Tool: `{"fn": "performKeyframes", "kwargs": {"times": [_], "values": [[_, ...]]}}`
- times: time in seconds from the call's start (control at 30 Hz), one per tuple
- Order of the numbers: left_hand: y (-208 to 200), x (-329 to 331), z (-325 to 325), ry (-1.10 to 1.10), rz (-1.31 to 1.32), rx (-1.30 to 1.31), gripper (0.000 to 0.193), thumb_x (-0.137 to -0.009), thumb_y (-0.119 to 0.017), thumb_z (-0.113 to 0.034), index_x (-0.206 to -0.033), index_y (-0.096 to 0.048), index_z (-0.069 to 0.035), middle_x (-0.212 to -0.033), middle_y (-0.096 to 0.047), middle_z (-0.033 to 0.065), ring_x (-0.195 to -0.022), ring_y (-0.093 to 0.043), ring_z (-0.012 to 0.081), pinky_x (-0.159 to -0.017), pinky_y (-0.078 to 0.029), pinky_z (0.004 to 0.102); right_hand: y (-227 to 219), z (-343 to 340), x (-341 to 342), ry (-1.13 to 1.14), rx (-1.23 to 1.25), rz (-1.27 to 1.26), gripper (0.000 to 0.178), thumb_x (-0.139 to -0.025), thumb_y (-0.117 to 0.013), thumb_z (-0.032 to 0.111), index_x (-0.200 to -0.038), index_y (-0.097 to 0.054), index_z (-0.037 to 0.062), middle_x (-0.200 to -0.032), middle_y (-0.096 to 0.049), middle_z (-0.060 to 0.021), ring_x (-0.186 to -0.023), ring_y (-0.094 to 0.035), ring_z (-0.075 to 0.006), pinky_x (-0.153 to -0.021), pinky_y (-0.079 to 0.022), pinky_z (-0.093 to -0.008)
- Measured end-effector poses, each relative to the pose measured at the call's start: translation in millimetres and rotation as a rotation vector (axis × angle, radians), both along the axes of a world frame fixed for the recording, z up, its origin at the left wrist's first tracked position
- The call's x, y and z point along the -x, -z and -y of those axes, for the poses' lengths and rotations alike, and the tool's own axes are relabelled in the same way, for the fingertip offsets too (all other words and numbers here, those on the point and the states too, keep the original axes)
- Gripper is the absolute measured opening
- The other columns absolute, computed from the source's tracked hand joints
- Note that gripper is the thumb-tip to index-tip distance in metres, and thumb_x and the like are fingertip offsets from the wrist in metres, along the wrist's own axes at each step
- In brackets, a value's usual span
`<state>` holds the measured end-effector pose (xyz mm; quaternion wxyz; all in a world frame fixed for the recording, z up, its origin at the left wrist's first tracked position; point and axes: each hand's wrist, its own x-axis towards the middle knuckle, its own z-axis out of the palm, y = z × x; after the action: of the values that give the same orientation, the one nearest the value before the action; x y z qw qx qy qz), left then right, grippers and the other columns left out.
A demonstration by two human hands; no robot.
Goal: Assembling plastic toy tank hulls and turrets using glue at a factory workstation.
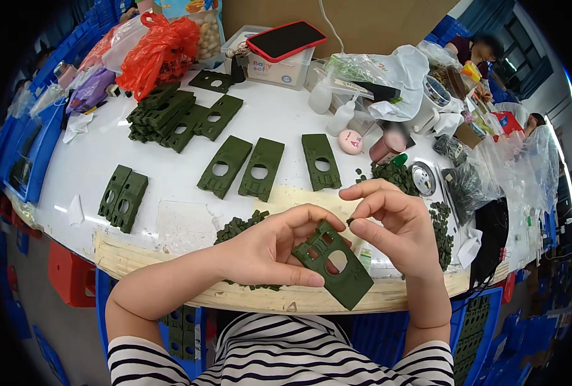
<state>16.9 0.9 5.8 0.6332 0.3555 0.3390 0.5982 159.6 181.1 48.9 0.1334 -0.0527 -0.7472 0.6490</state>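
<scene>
Grips green slab-like part (354, 284) with left hand (270, 248), lower centre of frame, tilted, with thumb and fingers closed on its left side. Pinches small dark piece (350, 220) between thumb and a fingertip of right hand (395, 225), just beside the part's upper end. Note matching green parts (160, 116) at upper left, loose green bits (395, 177) right of centre.

Assembly workshop: white workbench (170, 174), stacked green parts (160, 121), blue crates (48, 157), co-worker (464, 49).
</scene>
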Motion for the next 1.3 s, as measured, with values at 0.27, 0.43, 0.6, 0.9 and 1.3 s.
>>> {"fn": "performKeyframes", "kwargs": {"times": [0.27, 0.43, 0.6, 0.9, 1.3], "values": [[1, 0, -1, -0.007, -0.054, -0.016, 0.063, -0.082, -0.07, 0.006, -0.136, -0.038, -0.005, -0.134, -0.046, 0.0091, -0.117, -0.055, 0.0168, -0.093, -0.053, 0.0314, 10, 9, 1, -0.014, -0.14, 0.006, 0.009, -0.079, -0.075, 0.01, -0.084, -0.071, 0.0044, -0.115, -0.062, -0.0116, -0.109, -0.057, -0.0194, -0.097, -0.04, -0.0349], [7, -4, -3, -0.083, -0.055, -0.031, 0.066, -0.079, -0.074, 0.006, -0.134, -0.04, -0.005, -0.13, -0.05, 0.0114, -0.119, -0.054, 0.0188, -0.095, -0.052, 0.0327, 11, 17, 2, -0.012, -0.216, -0.018, 0.008, -0.077, -0.076, 0.011, -0.08, -0.07, 0.0057, -0.115, -0.062, -0.011, -0.11, -0.055, -0.0228, -0.096, -0.039, -0.0362], [11, -2, -3, -0.072, -0.131, -0.07, 0.066, -0.079, -0.073, 0.007, -0.135, -0.039, -0.005, -0.133, -0.047, 0.0112, -0.128, -0.046, 0.0196, -0.1, -0.049, 0.0326, 10, 24, 2, -0.009, -0.326, -0.034, 0.007, -0.075, -0.075, 0.01, -0.078, -0.07, 0.0062, -0.117, -0.06, -0.0111, -0.11, -0.053, -0.0247, -0.094, -0.04, -0.0363], [8, -4, -4, -0.109, -0.118, -0.083, 0.062, -0.081, -0.069, 0.008, -0.134, -0.04, -0.003, -0.129, -0.048, 0.0075, -0.124, -0.047, 0.0154, -0.101, -0.045, 0.0304, 10, 27, 3, -0.014, -0.373, -0.06, 0.009, -0.073, -0.075, 0.006, -0.078, -0.068, 0.0039, -0.117, -0.057, -0.0128, -0.111, -0.053, -0.026, -0.092, -0.046, -0.0368], [12, -4, -4, -0.094, -0.125, -0.086, 0.061, -0.082, -0.07, 0.008, -0.133, -0.04, -0.004, -0.124, -0.051, 0.0072, -0.121, -0.049, 0.0147, -0.098, -0.048, 0.0295, 12, 27, 4, 0.013, -0.431, -0.073, 0.01, -0.072, -0.076, 0.007, -0.075, -0.067, 0.0045, -0.115, -0.058, -0.0126, -0.108, -0.054, -0.0272, -0.088, -0.046, -0.0369]]}}
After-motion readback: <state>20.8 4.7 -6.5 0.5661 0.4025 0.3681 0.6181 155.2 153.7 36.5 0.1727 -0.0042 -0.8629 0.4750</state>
